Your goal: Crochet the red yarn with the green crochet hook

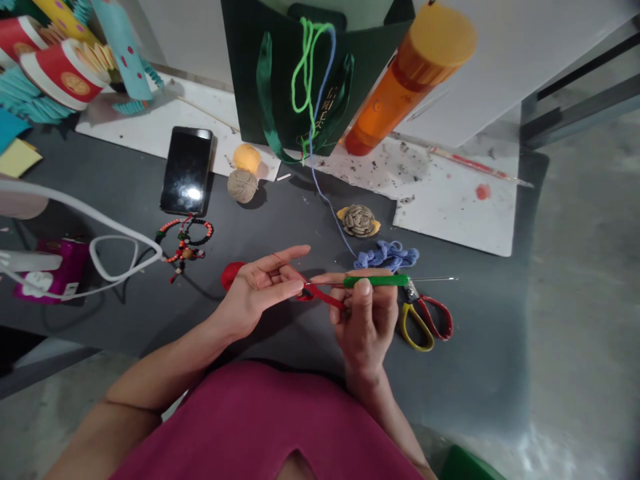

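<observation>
My right hand [365,320] is closed round a green-handled crochet hook [380,281] whose metal shaft points right. Red yarn [320,293] runs between the two hands, looped at the hook's left end. My left hand [260,287] has its fingers stretched out with the red strand passing over the index finger and pinched near the loop. A red yarn ball [231,272] lies on the dark table [150,313] just behind my left hand. Yellow-and-red scissors [425,320] lie right of my right hand.
A blue crochet piece [387,255] and a beige woven flower [358,221] lie beyond the hands. Further back are a phone [187,171], two small yarn balls [243,175], a bead bracelet [187,240], a green bag [305,73], an orange tube [410,80] and white cables [100,233].
</observation>
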Demonstrator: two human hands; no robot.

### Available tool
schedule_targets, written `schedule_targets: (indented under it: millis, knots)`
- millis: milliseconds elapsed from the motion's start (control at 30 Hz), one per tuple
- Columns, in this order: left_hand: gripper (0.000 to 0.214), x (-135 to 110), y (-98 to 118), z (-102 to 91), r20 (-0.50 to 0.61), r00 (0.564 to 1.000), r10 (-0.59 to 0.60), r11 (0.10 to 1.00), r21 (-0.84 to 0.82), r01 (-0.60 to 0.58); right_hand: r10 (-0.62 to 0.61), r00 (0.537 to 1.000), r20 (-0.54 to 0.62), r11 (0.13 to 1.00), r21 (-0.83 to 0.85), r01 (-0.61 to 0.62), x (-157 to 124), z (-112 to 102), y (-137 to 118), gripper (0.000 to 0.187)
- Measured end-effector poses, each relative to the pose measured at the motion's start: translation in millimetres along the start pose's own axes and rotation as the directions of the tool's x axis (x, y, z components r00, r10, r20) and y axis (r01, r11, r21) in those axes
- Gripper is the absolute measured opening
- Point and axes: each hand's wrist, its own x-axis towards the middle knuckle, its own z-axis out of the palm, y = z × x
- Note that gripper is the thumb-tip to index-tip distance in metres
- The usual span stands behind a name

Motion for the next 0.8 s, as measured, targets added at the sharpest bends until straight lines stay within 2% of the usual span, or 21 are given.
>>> schedule_targets:
  millis: [100, 233, 400, 533, 667, 733, 800]
  knots:
    - [0.046, 0.8, -0.1, -0.2, -0.012, 1.000, 0.003, 1.000, 0.007, -0.003, -0.104, 0.995, 0.005, 0.994, -0.030, 0.104, -2.8, -2.9, 4.2, 0.011]
    - [0.046, 1.7, -1.3, -0.3, -0.024, 0.999, 0.030, 0.998, 0.049, -0.028, -0.181, 0.983, 0.013, 0.973, -0.142, 0.181, -6.8, -6.5, 5.4, 0.007]
    - [0.044, -2.7, -0.2, 2.4, -0.069, 0.985, 0.161, 0.955, 0.263, -0.138, -0.289, 0.951, 0.110, 0.933, -0.190, 0.306, -6.6, -7.6, 2.6, 0.010]
    - [0.038, -6.8, -0.8, 3.9, -0.079, 0.935, 0.347, 0.824, 0.501, -0.264, -0.333, 0.932, 0.145, 0.909, -0.213, 0.358, -5.8, -8.0, 4.0, 0.012]
    - [0.036, -7.0, -4.3, 3.4, 0.030, 0.836, 0.548, 0.620, 0.657, -0.429, -0.404, 0.892, 0.202, 0.848, -0.285, 0.448, -6.3, -7.7, 7.4, 0.023]
    - [0.035, -7.3, -5.5, 3.4, 0.073, 0.805, 0.589, 0.553, 0.690, -0.467, -0.432, 0.868, 0.244, 0.798, -0.344, 0.494, -5.8, -6.3, 7.4, 0.026]
    - [0.035, -8.1, -5.5, 3.7, 0.063, 0.810, 0.583, 0.557, 0.695, -0.455, -0.458, 0.849, 0.265, 0.758, -0.383, 0.528, -5.2, -4.4, 6.6, 0.028]
